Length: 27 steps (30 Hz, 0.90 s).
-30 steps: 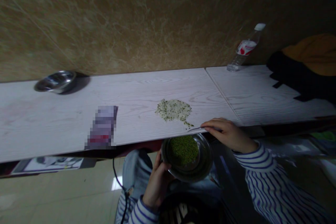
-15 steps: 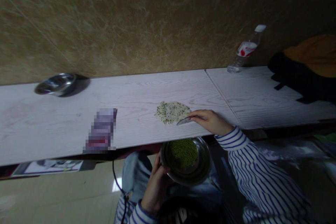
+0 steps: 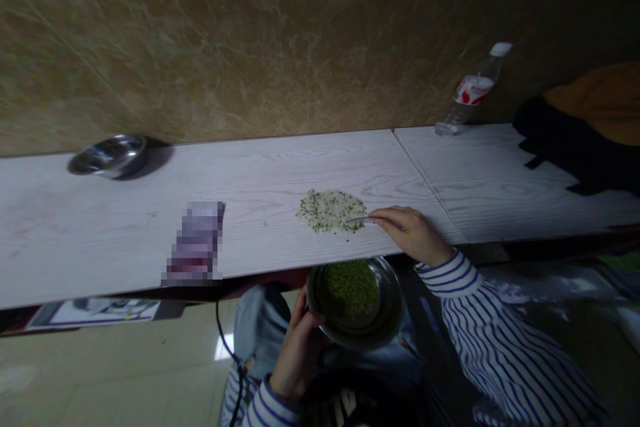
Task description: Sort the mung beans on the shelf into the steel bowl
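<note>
My left hand [image 3: 303, 343] grips the rim of a steel bowl [image 3: 393, 310] below the table's front edge. Small green beans, like mung beans [image 3: 353, 287], lie in that bowl. My right hand [image 3: 407, 230] pinches a metal spoon [image 3: 357, 219], seen nearly edge-on. Its tip is at the lower right part of a flat pile of white grains, like rice [image 3: 330, 209], mixed with green beans. A few loose beans lie just in front of the pile.
Another steel bowl [image 3: 110, 157] stands at the back left of the white table [image 3: 260, 180]. A blurred-out flat item [image 3: 195, 243] lies left of the pile. A plastic bottle [image 3: 470, 93] stands by the wall, beside a black and orange cloth item [image 3: 590, 120].
My right hand has moved slightly right, and the spoon's tip has shifted from the pile's front edge onto its lower right part. A few beans now lie in front. My left hand still holds the bowl.
</note>
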Available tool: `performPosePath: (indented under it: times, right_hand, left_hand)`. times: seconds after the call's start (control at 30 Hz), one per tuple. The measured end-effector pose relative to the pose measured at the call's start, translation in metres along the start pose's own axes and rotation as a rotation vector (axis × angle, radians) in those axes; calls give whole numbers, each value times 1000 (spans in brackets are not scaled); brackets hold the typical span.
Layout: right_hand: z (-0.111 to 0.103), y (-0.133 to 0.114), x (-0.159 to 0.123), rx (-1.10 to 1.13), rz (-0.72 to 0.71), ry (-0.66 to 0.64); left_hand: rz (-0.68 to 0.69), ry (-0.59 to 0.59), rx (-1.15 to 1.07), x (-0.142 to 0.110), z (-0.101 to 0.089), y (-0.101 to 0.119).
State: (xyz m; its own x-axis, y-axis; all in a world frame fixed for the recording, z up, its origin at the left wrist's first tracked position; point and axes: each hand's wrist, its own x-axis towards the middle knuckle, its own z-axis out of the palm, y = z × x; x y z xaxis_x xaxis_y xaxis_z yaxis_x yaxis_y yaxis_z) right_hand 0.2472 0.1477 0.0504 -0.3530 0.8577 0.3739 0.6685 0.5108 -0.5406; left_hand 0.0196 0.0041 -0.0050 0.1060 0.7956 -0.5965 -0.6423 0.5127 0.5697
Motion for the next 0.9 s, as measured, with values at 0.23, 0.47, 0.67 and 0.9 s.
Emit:
performPosePath:
  times: [0.23,0.47,0.67,0.9]
  right_hand:
    - [-9,-4,-14,-55,-12,32]
    - [-14,11,-13,-172,136,166]
    - [-14,7,-22,-195,111,120]
    - [-13,-9,-44,-203,83,100]
  left_hand:
    - [11,-17,10,0,-3,-3]
    - [-8,-32,7,-2,0,-3]
    - [-7,-31,9,-7,0,0]
    - [4,-43,28,-4,0,-3]
